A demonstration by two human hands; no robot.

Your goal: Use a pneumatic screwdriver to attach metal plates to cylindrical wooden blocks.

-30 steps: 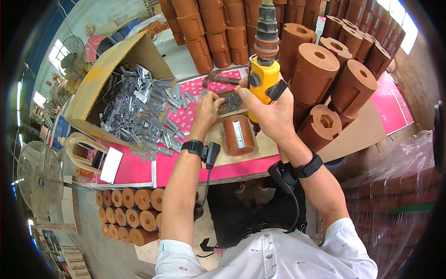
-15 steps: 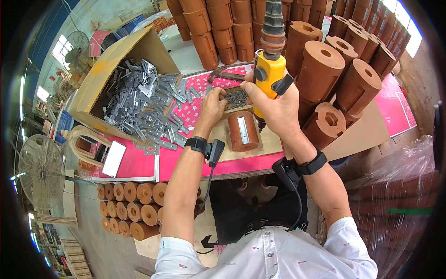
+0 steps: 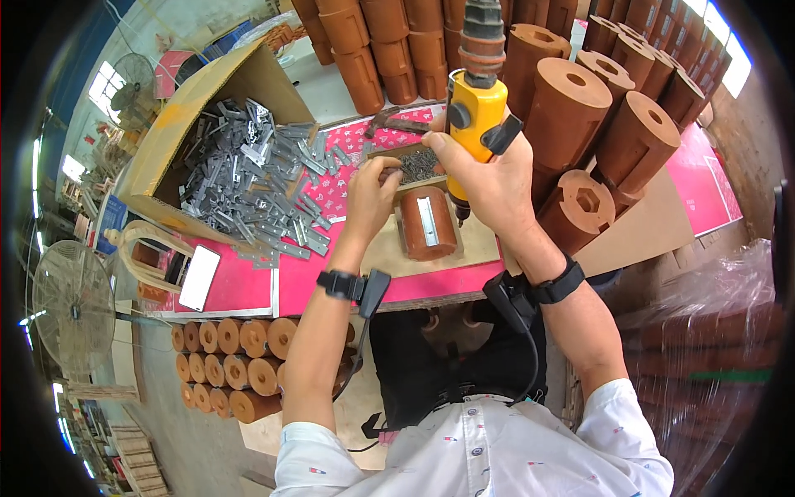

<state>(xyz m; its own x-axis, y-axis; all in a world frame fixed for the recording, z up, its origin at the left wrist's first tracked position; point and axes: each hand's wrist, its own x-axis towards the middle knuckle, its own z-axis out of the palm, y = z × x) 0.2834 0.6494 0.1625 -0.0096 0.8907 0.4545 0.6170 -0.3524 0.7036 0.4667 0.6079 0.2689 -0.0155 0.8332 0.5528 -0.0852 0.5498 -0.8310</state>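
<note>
My right hand (image 3: 498, 178) is wrapped round a yellow power screwdriver (image 3: 477, 112), held upright with its dark bit pointing down just right of a brown cylinder (image 3: 446, 225). The cylinder lies on a pale board (image 3: 476, 258), and a slotted silver metal strip (image 3: 427, 220) rests along its top. At the left end of a small tray of screws (image 3: 421, 165) is my left hand (image 3: 371, 197), its fingers curled and pinched together. Whatever sits between those fingertips is too small to make out.
A cardboard box (image 3: 161, 170) on the left spills metal strips (image 3: 269, 178) over the pink table. A hammer (image 3: 399, 123) lies behind the tray. Brown cylinders (image 3: 571, 108) stand at the right and back; more are stacked below the table's left side. A phone (image 3: 199, 277) lies front left.
My left hand has drawn back slightly to the left, off the tray's edge. The screwdriver in my right hand sits a little further left in view; the whole view has shifted slightly.
</note>
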